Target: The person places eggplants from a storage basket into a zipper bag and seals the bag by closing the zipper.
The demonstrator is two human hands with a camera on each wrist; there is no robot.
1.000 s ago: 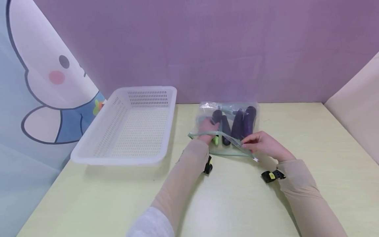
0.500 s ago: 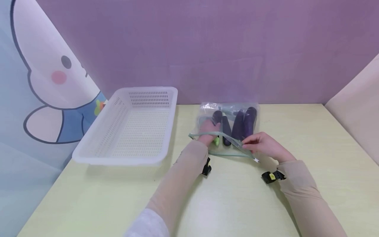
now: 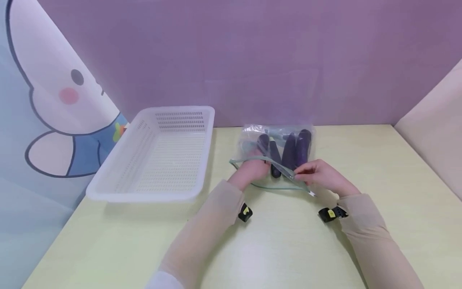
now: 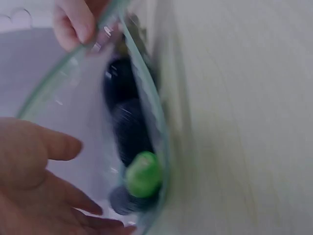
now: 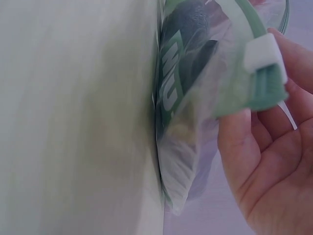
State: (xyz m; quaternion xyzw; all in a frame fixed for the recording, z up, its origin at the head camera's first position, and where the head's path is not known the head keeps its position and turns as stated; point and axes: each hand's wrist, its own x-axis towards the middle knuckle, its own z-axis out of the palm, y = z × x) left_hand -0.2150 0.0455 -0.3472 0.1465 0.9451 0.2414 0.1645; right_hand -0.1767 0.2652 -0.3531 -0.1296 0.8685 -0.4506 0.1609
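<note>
A clear zip bag (image 3: 249, 129) with a green seal lies at the back of the table, its mouth held apart. Several dark purple eggplants (image 3: 304, 146) lie side by side inside it. My left hand (image 3: 256, 168) is at the bag's mouth, fingers partly inside behind the plastic. In the left wrist view its fingers are spread and relaxed, with nothing between them; close by is an eggplant's green stem end (image 4: 143, 175). My right hand (image 3: 321, 176) pinches the seal's right end between thumb and fingers, beside the white slider (image 5: 262, 53).
A white perforated plastic basket (image 3: 148, 196) stands to the left on the pale table (image 3: 274, 249). A purple backdrop (image 3: 260, 60) rises right behind the bag. Dark wrist cameras hang from both wrists.
My left hand has drawn back from deep in the bag toward its mouth, and the forearm has come back with it. The right hand stays at the seal.
</note>
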